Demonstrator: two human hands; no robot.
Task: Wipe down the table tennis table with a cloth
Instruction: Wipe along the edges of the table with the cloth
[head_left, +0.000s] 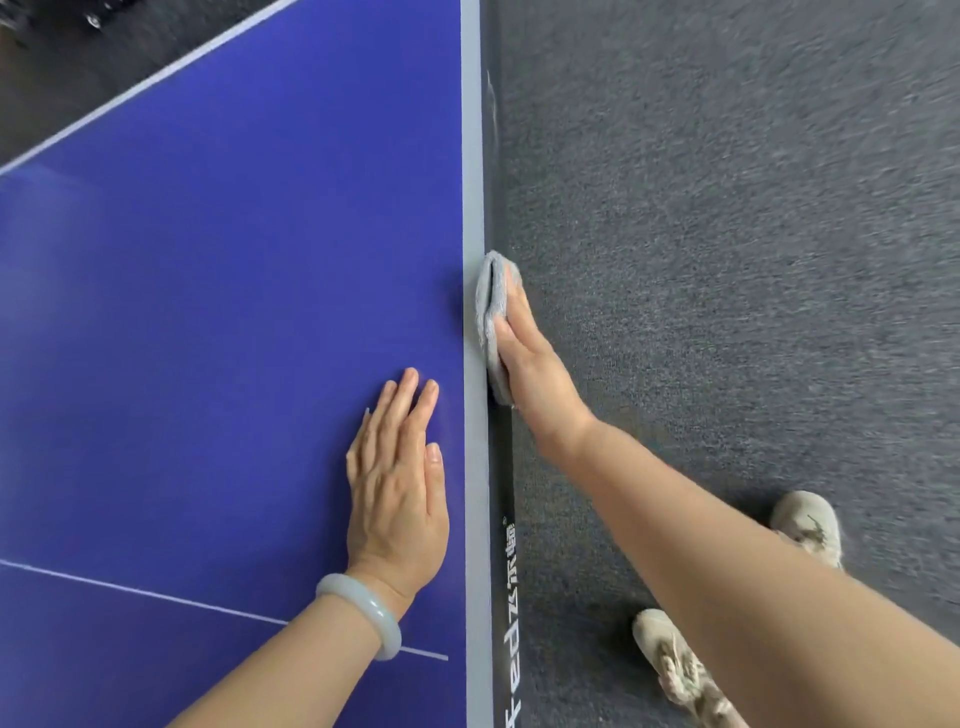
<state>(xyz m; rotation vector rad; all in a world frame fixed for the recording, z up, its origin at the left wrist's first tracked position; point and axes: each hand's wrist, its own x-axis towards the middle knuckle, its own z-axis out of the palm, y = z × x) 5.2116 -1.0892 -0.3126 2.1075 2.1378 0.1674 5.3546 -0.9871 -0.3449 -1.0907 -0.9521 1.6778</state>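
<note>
One cloth | right hand presses it against table edge

Left hand lying flat on worktop near right edge; right hand pressing cloth against edge's side, above floor.

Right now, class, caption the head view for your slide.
Right hand presses grey cloth against the table's edge; left hand rests flat on top.
</note>
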